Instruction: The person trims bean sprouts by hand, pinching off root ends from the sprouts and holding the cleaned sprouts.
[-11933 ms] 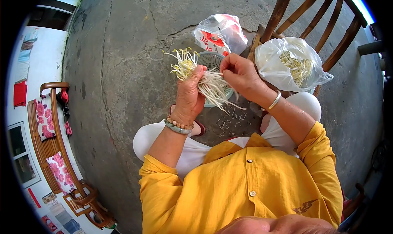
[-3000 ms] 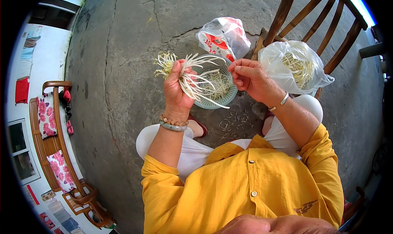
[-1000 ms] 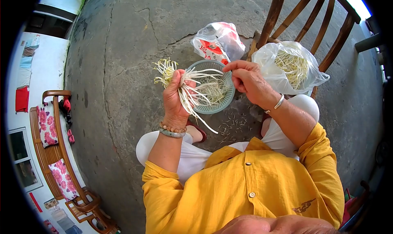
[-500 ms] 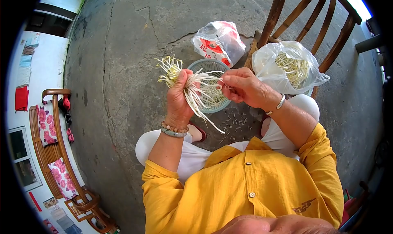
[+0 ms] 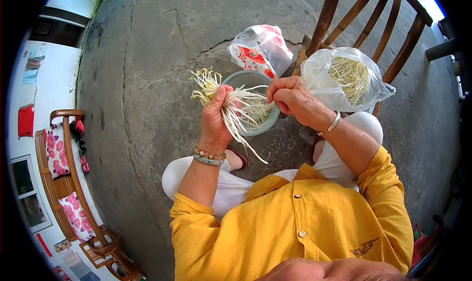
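Note:
My left hand (image 5: 214, 119) is closed round a bunch of bean sprouts (image 5: 233, 110). The yellowish heads stick out to the left and the long white stems fan out to the right. At the stem ends, my right hand (image 5: 297, 99) has its thumb and fingers pinched together; what lies between the fingertips is hidden. Below both hands stands a pale green plastic basket (image 5: 239, 78) with thin whitish pieces in it, partly covered by the sprouts and my hands.
An open plastic bag (image 5: 314, 77) of bean sprouts rests on a wooden chair (image 5: 319, 23) at the right. A white and red plastic bag (image 5: 263, 50) sits behind the basket. Small root bits (image 5: 282, 144) lie on the concrete floor. A wooden bench (image 5: 46, 187) stands far left.
My right hand has moved slightly right and up, and its fingers have curled in more. The left hand still holds the bunch in nearly the same place.

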A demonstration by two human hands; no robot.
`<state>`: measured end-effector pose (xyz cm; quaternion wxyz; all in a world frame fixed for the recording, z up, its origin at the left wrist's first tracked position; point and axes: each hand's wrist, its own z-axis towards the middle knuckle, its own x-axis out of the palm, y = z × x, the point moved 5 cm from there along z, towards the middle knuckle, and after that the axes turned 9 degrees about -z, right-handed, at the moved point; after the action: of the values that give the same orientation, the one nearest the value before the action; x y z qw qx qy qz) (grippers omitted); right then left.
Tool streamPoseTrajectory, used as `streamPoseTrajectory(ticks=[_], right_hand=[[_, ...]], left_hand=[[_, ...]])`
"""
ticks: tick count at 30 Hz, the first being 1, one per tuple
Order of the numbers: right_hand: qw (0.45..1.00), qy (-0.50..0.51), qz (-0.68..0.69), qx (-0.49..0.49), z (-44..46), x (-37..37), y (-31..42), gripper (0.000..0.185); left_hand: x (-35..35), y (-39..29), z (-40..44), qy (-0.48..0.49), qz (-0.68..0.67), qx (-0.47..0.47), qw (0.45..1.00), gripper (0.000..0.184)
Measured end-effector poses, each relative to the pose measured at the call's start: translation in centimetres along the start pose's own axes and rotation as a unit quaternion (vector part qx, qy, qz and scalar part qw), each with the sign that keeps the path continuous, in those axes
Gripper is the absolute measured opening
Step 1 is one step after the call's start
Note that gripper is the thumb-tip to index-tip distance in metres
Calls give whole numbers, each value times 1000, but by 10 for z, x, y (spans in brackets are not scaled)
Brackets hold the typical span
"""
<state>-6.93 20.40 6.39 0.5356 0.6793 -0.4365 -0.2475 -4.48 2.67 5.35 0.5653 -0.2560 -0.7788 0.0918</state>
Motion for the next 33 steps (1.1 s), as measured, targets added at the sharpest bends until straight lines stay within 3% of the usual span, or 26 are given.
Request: streamPoseTrajectory(ticks=[5,6,11,17,23,26,28,29,33], right_hand=[[996,-57,55,-29,-1,-6,4,16],[998,-46,35,-33,-2,-5,5,16],[995,-1,-84,-58,-2,2,13,15],[988,34,-113,-104,4,10,-5,13],[968,-18,-204,-143,1,7,0,11],[997,-55,13,-52,3,1,-11,11],[994,-31,96,-35,0,-1,-5,10],[990,-17,137,-26,0,-1,-3,10],[986,-7,165,-24,-1,0,-2,11]], left_hand=[[-5,-3,2,14,-2,6,1000,18],[-7,-2,2,-25,20,16,999,18],[-6,5,-1,-41,74,8,996,17],[-3,12,-1,-49,117,22,992,16],[-3,17,-2,-31,118,-10,992,17],[-8,14,-1,-28,67,-27,997,17],[-12,10,4,-79,35,5,996,17],[-13,6,6,-60,-9,1,998,17],[-21,-9,12,-16,-97,-20,995,19]])
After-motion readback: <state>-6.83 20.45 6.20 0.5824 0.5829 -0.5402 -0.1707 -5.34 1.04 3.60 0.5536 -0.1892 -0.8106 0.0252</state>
